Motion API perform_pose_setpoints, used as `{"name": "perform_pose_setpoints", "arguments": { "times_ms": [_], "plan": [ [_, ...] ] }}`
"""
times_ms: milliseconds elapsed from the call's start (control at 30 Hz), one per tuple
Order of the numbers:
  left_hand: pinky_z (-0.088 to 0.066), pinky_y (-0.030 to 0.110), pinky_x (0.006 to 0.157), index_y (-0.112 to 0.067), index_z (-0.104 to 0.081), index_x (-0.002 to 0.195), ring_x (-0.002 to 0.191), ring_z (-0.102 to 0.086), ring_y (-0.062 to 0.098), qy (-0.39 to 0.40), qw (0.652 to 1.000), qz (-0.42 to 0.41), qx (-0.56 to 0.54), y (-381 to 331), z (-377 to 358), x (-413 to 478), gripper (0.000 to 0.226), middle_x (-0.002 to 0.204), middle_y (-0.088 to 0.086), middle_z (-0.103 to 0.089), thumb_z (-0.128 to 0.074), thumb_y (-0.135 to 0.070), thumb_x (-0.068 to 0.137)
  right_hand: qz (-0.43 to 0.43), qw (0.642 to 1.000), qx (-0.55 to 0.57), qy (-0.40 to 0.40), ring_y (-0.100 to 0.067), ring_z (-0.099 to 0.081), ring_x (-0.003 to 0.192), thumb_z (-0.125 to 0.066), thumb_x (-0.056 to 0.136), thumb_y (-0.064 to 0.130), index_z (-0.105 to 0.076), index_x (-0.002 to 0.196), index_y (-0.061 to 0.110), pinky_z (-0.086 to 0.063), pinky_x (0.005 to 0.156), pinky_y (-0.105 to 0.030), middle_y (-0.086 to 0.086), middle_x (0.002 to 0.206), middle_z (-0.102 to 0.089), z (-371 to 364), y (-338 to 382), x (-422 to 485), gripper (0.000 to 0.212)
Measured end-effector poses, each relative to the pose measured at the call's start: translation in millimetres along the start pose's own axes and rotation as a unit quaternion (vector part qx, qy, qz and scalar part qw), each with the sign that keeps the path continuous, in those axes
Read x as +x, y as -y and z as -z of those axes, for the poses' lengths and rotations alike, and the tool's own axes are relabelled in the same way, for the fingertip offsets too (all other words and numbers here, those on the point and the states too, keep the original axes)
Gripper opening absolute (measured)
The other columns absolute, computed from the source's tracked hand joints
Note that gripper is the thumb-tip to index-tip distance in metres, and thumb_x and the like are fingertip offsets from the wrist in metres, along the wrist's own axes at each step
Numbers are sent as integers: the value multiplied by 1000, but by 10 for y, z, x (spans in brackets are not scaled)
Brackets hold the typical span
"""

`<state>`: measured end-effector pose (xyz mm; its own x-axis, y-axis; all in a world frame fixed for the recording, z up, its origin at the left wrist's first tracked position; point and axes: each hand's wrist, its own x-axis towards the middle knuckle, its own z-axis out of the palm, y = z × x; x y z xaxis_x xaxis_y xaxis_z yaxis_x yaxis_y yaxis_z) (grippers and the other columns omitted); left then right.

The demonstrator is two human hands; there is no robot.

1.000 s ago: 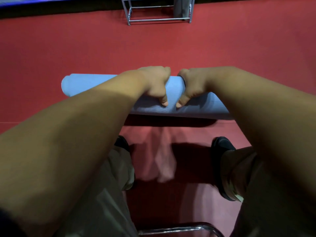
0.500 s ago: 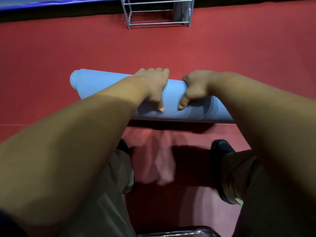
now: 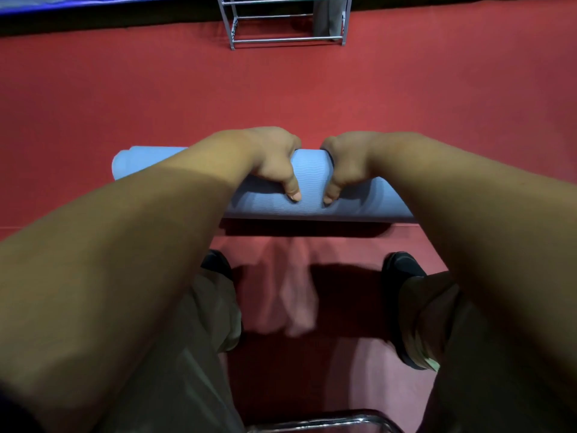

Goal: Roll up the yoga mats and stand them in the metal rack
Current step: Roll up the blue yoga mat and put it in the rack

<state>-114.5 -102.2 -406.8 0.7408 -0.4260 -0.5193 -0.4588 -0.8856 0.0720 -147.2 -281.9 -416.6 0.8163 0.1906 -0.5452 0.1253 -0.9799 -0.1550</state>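
Note:
A light blue yoga mat, rolled into a thick tube, lies crosswise on the red floor in front of me. My left hand grips over the top of the roll near its middle, thumb pressed on the near side. My right hand grips it right beside the left hand in the same way. My right forearm hides the roll's right end. The metal rack stands at the far edge of the red floor, straight ahead, with a grey rolled mat upright inside it.
My knees and black shoes are just behind the roll. A chrome tube curves along the bottom edge. A red floor mat stretches between the roll and the rack. A blue strip runs along the top left.
The roll has shifted slightly and levelled out under both hands; my grip stays in the same place. The view has tilted up a little, showing more of the rack.

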Motion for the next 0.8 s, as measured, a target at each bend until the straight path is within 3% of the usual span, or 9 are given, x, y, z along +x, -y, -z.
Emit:
{"name": "perform_pose_setpoints", "arguments": {
  "times_ms": [100, 233, 333, 433, 500, 667, 733, 800],
  "plan": [
    [-55, 40, 89, -27, -58, 122, 102, -62, 30, 2, 1000, -9, 12, -3, -22, 39, 79, 116, 1, -67, -96, -58, 61, -6, 1000, 4, 14, -28, -72, 93, -96, 53, 64, -75, 113, 19, -62, 89, -40, -3, 102, -77, 1, -18, -20, 78],
    [-48, 48, 103, -28, -50, 141, 125, -52, 33, -30, 996, -29, 78, -20, -52, 59, 92, 135, 3, -58, -91, -60, 65, -21, 999, 30, 3, -25, -73, 87, -93, 51, 72, -77, 103, 18, -62, 86, -39, -1, 93, -78, -35, -25, -24, 76],
    [-46, 49, 100, -24, -50, 136, 126, -55, 35, -43, 993, -19, 106, -30, -48, 46, 101, 135, 4, -57, -95, -68, 57, -23, 999, 39, -13, -25, -72, 85, -93, 49, 74, -75, 102, 19, -62, 84, -40, 0, 92, -76, -37, 8, -14, 78],
    [-51, 44, 87, -24, -51, 114, 108, -61, 35, -37, 996, -7, 77, 5, -25, 46, 89, 122, 4, -63, -95, -71, 52, -13, 999, 29, -17, -27, -70, 90, -95, 54, 67, -72, 108, 20, -61, 86, -40, -2, 99, -75, -47, 18, 6, 75],
    [-54, 41, 82, -22, -55, 110, 96, -61, 33, -25, 999, -9, 41, 30, -28, 41, 84, 113, 5, -66, -95, -70, 54, -7, 999, 36, -10, -28, -69, 98, -96, 58, 60, -67, 119, 20, -60, 92, -42, -3, 110, -74, -52, -1, 31, 78],
    [-55, 36, 80, -23, -65, 110, 93, -66, 28, 0, 1000, 10, -21, 88, -41, 7, 76, 104, -1, -70, -95, -67, 56, 4, 1000, 7, -7, -34, -58, 127, -99, 53, 64, -42, 152, 24, -51, 108, -49, -6, 141, -55, -83, -2, 40, 121],
    [-57, 37, 84, -23, -66, 111, 94, -67, 27, 6, 999, 17, -32, 98, -39, 20, 77, 104, -2, -70, -95, -68, 55, 7, 1000, 12, -7, -34, -60, 125, -101, 51, 61, -43, 151, 21, -52, 107, -49, -7, 141, -58, -64, 6, 41, 123],
    [-58, 41, 90, -24, -64, 114, 97, -67, 28, 13, 999, 21, -28, 86, -38, 36, 81, 108, -2, -70, -95, -70, 54, 6, 1000, 11, -7, -31, -66, 111, -101, 50, 59, -57, 138, 17, -57, 99, -46, -7, 127, -69, -30, 8, 50, 107]
  ]
}}
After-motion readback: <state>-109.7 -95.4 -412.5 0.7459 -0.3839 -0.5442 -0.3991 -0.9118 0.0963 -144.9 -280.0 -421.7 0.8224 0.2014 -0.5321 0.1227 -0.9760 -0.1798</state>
